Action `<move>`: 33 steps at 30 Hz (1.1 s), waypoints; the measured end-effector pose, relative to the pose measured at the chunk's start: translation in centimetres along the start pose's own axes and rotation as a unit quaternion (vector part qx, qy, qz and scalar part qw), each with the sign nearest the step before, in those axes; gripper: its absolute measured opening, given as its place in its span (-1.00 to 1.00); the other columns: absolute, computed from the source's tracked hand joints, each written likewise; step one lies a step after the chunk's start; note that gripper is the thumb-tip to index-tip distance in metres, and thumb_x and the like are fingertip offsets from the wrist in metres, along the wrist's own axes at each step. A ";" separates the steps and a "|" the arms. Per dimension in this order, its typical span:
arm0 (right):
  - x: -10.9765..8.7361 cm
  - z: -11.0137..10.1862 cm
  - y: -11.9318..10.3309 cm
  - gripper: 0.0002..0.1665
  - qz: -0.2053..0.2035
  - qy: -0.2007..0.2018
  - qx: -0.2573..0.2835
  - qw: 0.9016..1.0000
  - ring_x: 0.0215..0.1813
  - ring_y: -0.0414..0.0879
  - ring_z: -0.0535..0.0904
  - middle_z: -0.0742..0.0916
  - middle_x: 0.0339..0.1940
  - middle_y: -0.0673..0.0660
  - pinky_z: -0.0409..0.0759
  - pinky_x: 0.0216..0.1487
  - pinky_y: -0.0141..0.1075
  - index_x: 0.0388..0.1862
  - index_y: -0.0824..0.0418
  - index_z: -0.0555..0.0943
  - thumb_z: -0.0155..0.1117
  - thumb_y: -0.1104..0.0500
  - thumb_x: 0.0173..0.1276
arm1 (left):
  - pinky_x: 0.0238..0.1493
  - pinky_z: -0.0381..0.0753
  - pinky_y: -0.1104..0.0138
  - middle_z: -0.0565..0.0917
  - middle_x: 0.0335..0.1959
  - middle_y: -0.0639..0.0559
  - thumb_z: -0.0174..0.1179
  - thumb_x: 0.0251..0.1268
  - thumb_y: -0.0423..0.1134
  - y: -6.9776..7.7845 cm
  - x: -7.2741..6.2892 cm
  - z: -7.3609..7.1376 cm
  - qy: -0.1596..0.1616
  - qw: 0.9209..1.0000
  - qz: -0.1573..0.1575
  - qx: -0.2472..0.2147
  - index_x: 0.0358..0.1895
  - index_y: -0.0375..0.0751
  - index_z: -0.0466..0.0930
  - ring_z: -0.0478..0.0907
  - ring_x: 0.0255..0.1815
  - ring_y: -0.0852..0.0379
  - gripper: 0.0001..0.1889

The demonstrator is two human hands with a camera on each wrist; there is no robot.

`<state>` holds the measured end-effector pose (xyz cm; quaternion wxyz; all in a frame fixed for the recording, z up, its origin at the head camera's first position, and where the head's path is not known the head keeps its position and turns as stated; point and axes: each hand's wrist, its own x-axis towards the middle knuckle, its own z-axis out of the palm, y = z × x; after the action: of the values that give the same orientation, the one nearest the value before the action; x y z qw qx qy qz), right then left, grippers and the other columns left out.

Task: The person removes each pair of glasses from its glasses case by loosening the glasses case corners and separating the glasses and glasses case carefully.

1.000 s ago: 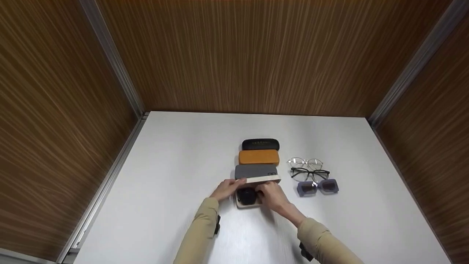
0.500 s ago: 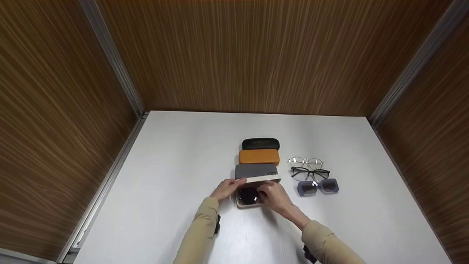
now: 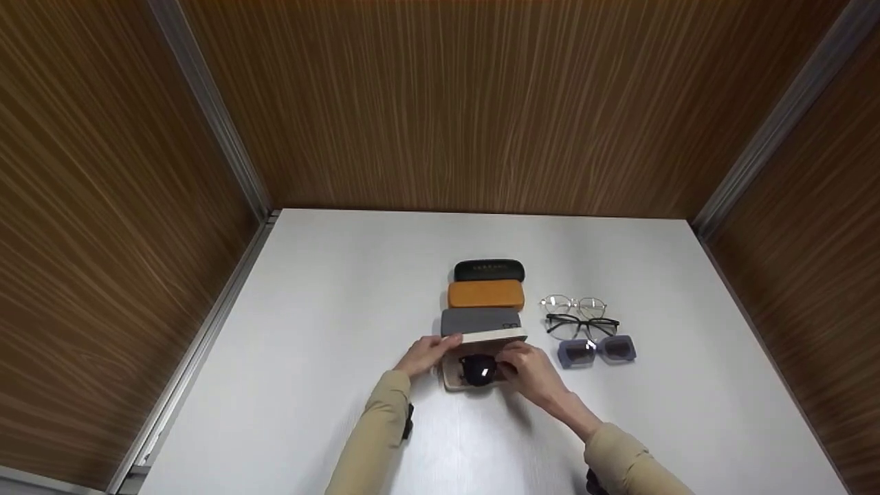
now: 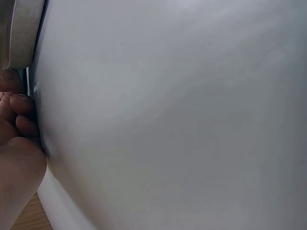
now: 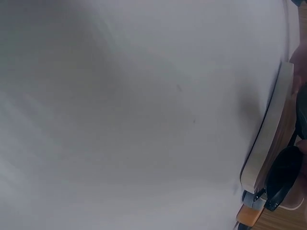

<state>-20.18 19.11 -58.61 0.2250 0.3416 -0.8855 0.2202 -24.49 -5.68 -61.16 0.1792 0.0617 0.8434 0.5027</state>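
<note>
A cream-edged glasses case (image 3: pixel 493 335) stands with its lid raised at the near end of the row of cases. My left hand (image 3: pixel 421 357) grips its left end, thumb on the lid's edge. In the left wrist view the curled fingertips (image 4: pixel 21 103) sit beside the case's pale end. My right hand (image 3: pixel 529 373) pinches a pair of black sunglasses (image 3: pixel 478 370) over the open lower half of the case. The right wrist view shows a dark lens (image 5: pixel 284 173) overlapping the case's pale side wall (image 5: pixel 271 127). My right fingers hide the other lens in the head view.
Behind the open case lie a grey case (image 3: pixel 480 320), an orange case (image 3: pixel 486 293) and a black case (image 3: pixel 489 269). To the right are wire-framed glasses (image 3: pixel 591 306), black-framed glasses (image 3: pixel 581 324) and blue-grey sunglasses (image 3: pixel 597 350). Wood-grain panels (image 3: pixel 474 110) enclose the white table (image 3: pixel 330 309).
My right hand has moved a little to the right, shifting the black sunglasses with it. More of the case's left inside shows now. My left hand keeps its hold on the case.
</note>
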 end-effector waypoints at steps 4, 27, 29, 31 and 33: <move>-0.6 -0.6 0.4 -0.78 0.017 -0.009 0.002 1.000 -0.26 -0.09 0.70 0.78 -0.43 0.05 0.71 -0.23 -0.22 -0.45 0.23 0.72 0.52 0.48 -0.01 | -0.14 0.40 0.34 0.46 -0.37 0.09 0.00 0.27 0.48 0.1 0.0 -0.1 -0.004 1.000 -0.001 -0.011 -0.13 -0.19 0.68 0.41 -0.23 0.14 -0.27; -4.5 -3.2 3.8 -0.70 0.042 -0.013 0.008 0.999 -0.27 0.00 0.74 0.79 -0.38 0.12 0.75 -0.16 -0.16 -0.41 0.27 0.76 0.48 0.56 -0.12 | -0.08 0.49 0.28 0.64 -0.19 -0.02 0.02 0.28 0.46 0.2 -0.1 0.0 0.000 1.000 -0.011 -0.007 -0.02 -0.21 0.70 0.47 -0.17 0.11 -0.25; -4.9 -3.3 4.1 -0.70 0.045 -0.009 0.006 0.999 -0.26 0.01 0.74 0.79 -0.37 0.13 0.75 -0.17 -0.15 -0.41 0.28 0.76 0.49 0.57 -0.13 | 0.07 0.54 0.22 0.69 -0.02 -0.08 0.02 0.28 0.46 0.1 -0.1 0.1 -0.001 1.000 -0.021 -0.012 0.06 -0.22 0.68 0.52 -0.05 0.08 -0.23; -5.2 -3.5 4.4 -0.70 0.049 -0.007 -0.001 0.999 -0.25 0.02 0.74 0.79 -0.37 0.13 0.75 -0.16 -0.13 -0.41 0.28 0.76 0.50 0.56 -0.13 | 0.19 0.54 0.14 0.69 0.08 -0.13 0.02 0.28 0.47 0.1 -0.1 0.1 -0.003 0.999 -0.029 -0.018 0.12 -0.23 0.66 0.55 0.04 0.04 -0.21; -5.6 -3.6 4.7 -0.70 0.053 -0.006 -0.006 0.999 -0.23 0.05 0.74 0.80 -0.35 0.15 0.75 -0.13 -0.11 -0.40 0.28 0.76 0.52 0.56 -0.14 | 0.25 0.53 0.12 0.68 0.13 -0.12 0.03 0.27 0.47 0.1 -0.1 0.1 -0.005 0.999 -0.035 -0.020 0.15 -0.22 0.65 0.54 0.07 0.04 -0.19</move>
<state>-18.86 27.06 -59.89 0.2097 0.2938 -0.9052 0.2244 -24.41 -5.54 -61.07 0.2017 0.0312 0.8338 0.5131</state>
